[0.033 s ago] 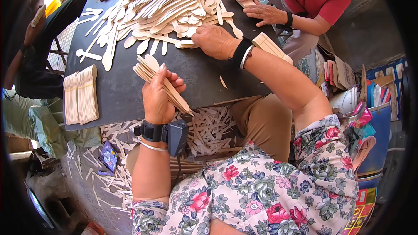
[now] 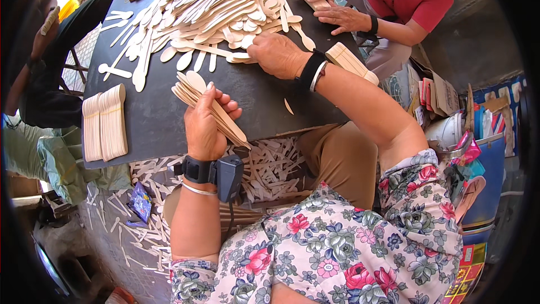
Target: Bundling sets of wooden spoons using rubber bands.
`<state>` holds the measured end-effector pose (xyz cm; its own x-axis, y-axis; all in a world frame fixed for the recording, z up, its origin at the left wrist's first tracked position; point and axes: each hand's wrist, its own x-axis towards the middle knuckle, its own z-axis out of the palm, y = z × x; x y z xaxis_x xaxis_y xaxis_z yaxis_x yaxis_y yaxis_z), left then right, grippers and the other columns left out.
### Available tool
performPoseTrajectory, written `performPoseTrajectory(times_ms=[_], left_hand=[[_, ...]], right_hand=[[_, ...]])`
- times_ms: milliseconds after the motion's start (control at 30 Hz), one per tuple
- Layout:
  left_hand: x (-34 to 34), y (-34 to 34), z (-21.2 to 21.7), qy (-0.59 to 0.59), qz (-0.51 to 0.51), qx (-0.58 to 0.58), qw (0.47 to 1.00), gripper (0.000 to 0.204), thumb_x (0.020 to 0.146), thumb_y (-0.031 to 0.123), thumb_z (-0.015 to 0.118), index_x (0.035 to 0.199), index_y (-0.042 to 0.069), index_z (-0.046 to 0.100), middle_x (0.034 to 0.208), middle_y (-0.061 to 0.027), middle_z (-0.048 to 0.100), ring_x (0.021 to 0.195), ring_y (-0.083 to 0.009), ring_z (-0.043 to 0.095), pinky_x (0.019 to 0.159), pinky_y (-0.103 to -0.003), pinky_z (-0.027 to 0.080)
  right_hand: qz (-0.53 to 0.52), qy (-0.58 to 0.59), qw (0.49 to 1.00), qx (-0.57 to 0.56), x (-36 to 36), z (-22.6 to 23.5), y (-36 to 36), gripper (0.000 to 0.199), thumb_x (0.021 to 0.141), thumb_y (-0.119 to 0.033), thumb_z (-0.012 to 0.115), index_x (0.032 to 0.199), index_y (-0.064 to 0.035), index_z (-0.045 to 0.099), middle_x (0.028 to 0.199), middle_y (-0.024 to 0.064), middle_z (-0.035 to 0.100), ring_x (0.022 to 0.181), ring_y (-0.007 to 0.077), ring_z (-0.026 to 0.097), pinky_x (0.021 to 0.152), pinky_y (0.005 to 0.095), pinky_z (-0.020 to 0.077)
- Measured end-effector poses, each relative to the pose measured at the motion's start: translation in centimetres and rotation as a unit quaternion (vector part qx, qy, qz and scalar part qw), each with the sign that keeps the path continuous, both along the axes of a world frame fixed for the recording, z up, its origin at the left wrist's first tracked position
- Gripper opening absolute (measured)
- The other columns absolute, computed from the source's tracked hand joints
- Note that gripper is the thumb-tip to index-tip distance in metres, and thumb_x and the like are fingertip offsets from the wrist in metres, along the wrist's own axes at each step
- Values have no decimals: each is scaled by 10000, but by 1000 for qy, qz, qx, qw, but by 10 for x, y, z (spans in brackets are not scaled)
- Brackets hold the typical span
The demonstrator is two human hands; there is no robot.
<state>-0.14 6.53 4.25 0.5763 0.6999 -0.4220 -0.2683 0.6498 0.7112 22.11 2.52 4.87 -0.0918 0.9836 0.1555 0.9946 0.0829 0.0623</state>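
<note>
The left hand wraps its fingers tight around a bunch of wooden spoons to keep them together. The right hand curls its fingers on a spoon in the big pile on the desk.

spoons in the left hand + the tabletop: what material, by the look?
Spoons held by the left hand: likely thin unfinished wood; pale tan, matte, flat-cut, no gloss. Tabletop: dark, nearly black, smooth sheet with a dull sheen; could be painted board, laminate or metal, and the picture doesn't settle which.
</note>
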Motion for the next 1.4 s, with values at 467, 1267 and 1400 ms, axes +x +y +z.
performPoseTrajectory(times_ms=[467,1267,1400], left_hand=[[1,4,-10,-33,-30,-4,999,181,934,206,571,934,26,550,728,-19,522,602,-119,502,556,-280,451],[7,4,-12,-106,-11,28,994,205,930,165,557,1084,32,577,865,-17,569,683,-109,504,617,-248,414],[-4,14,-4,-196,-67,19,978,299,931,139,551,1187,-14,536,921,-51,555,736,-134,500,656,-258,424]], right_hand=[[-92,195,974,66,-37,11,-9,90,806,-43,543,851,4,604,852,175,635,813,311,648,731,379,518],[-6,624,779,-58,-71,15,-22,401,845,-15,612,1240,1,545,857,80,640,757,134,643,676,255,513],[-16,664,738,-115,-61,32,-27,492,797,-46,692,1247,35,512,852,107,669,738,104,622,643,219,488]])
